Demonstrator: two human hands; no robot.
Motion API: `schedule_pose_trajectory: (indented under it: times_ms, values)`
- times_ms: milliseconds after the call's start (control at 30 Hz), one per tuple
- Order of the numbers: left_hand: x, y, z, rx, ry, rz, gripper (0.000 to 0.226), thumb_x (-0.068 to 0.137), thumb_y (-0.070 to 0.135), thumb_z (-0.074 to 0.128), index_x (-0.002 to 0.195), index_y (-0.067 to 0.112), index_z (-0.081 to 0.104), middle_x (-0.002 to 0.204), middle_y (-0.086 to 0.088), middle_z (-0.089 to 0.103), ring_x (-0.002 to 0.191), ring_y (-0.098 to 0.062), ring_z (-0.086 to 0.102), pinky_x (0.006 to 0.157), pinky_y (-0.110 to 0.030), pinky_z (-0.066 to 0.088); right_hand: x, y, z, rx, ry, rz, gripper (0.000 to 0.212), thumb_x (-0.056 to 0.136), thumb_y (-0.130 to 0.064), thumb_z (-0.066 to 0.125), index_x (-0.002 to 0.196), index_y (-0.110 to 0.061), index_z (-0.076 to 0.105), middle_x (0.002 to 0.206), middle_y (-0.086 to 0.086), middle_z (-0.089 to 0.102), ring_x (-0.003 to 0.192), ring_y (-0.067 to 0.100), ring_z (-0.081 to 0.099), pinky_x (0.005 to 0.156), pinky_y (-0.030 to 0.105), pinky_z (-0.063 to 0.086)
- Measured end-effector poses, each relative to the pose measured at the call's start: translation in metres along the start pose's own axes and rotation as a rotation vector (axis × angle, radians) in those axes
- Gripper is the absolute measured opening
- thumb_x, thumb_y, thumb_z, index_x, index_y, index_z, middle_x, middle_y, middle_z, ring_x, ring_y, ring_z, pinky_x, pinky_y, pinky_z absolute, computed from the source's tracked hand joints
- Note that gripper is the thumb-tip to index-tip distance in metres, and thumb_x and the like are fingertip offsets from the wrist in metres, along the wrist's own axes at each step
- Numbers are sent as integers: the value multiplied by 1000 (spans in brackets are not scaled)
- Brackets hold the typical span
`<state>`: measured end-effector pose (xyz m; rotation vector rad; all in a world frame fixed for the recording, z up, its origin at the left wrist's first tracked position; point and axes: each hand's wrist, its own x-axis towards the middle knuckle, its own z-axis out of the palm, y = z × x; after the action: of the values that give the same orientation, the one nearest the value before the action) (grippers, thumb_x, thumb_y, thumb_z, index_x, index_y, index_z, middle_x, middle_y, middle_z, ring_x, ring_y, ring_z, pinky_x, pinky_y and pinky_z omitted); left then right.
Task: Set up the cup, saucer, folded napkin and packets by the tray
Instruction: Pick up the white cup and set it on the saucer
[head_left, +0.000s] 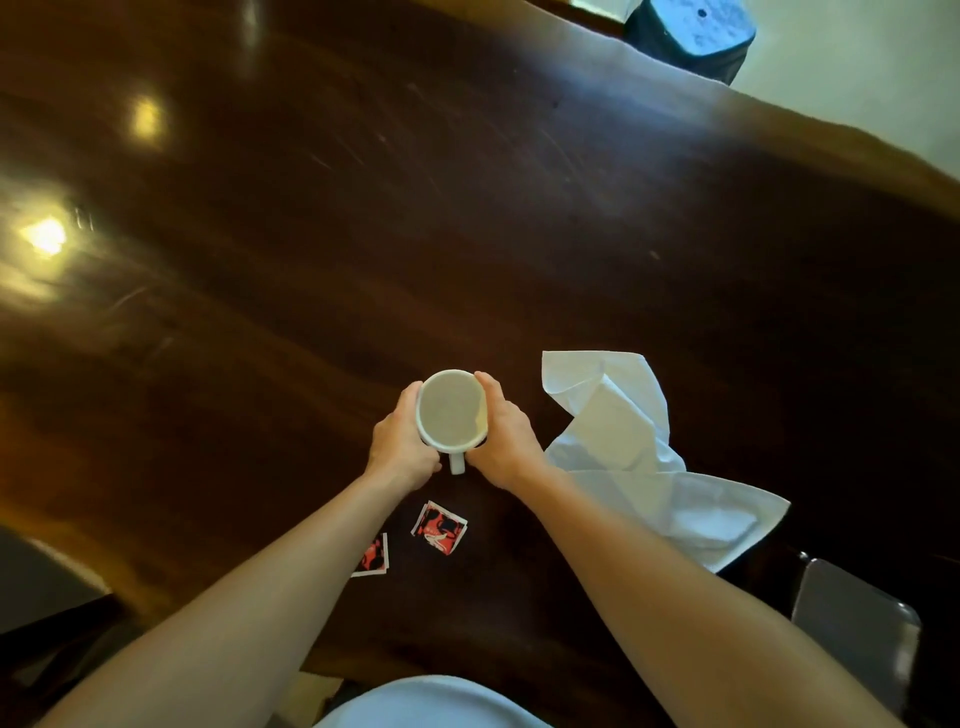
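Cup (452, 410), white and upright with its mouth open to the camera, sits between both hands near the front middle of the dark wooden table (363, 208). Left hand (400, 447) is wrapped against the cup's left side, fingers curled round the wall with a fingertip showing at the upper left of the rim. Right hand (501, 441) presses the opposite side the same way, fingers curved along the wall up to the rim. The cup's handle (457, 462) points back toward the person, poking out between the two wrists. Whether the cup rests on the table or is lifted just off it cannot be told from this angle, and nothing of its underside shows. Just right of the right hand lies a white napkin (639, 447), loose and rumpled, spread unevenly toward the table's near right edge. Two red-and-black packets lie flat on the table nearer the person than the cup: one packet (440, 527) between the forearms, the other packet (373, 557) partly hidden under the left forearm. They lie near each other but do not touch. A grey chair (852, 629) stands at the lower right, beside the table edge.
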<state>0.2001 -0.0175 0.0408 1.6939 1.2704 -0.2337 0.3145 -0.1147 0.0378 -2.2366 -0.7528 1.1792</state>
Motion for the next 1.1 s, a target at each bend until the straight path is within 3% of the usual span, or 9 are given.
schedule_pose_trajectory:
  times_ms: [200, 333, 433, 500, 633, 733, 1100]
  values:
    - [-33, 10, 10, 63, -20, 161, 80, 79, -3, 74, 139, 36, 38, 111, 7, 52, 101, -16, 57, 81, -45, 62, -37, 14, -8, 38, 104, -13, 84, 84, -35, 73, 146, -41, 18, 113, 2, 60, 94, 13, 62, 74, 29, 52]
    - [-59, 16, 28, 83, -37, 238, 81, 78, -4, 74, 139, 35, 39, 112, 6, 54, 103, -16, 57, 81, -41, 60, -73, 32, -14, 79, 190, -48, 81, 84, -32, 74, 145, -37, 23, 111, -2, 60, 95, 12, 62, 81, 36, 57]
    - [-89, 18, 50, 94, -74, 297, 80, 75, -3, 73, 139, 33, 41, 116, 2, 59, 106, -18, 58, 79, -33, 52, -113, 54, -18, 169, 246, -36, 63, 93, -30, 66, 144, -34, 28, 108, -12, 55, 101, 12, 60, 81, 23, 50]
    - [-108, 18, 66, 106, -99, 317, 81, 74, -1, 71, 141, 33, 41, 117, 1, 60, 106, -20, 59, 78, -36, 55, -138, 71, -17, 254, 281, -1, 49, 98, -28, 59, 139, -37, 34, 110, -12, 58, 104, 12, 62, 81, 21, 51]
    - [-148, 17, 101, 134, -150, 396, 78, 73, -1, 70, 140, 29, 43, 110, -4, 63, 101, -25, 62, 80, -43, 57, -185, 107, -16, 230, 320, 57, 71, 88, -29, 69, 142, -43, 25, 111, 0, 56, 97, 16, 62, 74, 28, 53]
    - [-173, 17, 127, 164, -197, 423, 78, 75, -2, 72, 140, 29, 44, 109, 0, 61, 100, -21, 62, 76, -37, 54, -216, 135, -15, 207, 350, 87, 82, 82, -29, 74, 142, -44, 21, 110, 5, 55, 93, 17, 62, 79, 40, 60]
    - [-252, 14, 218, 285, -309, 515, 75, 78, 1, 76, 142, 21, 43, 109, 5, 54, 101, -13, 53, 79, -27, 42, -310, 231, -15, 202, 419, 201, 98, 80, -31, 78, 149, -42, 9, 119, 7, 52, 104, 20, 58, 89, 42, 54]
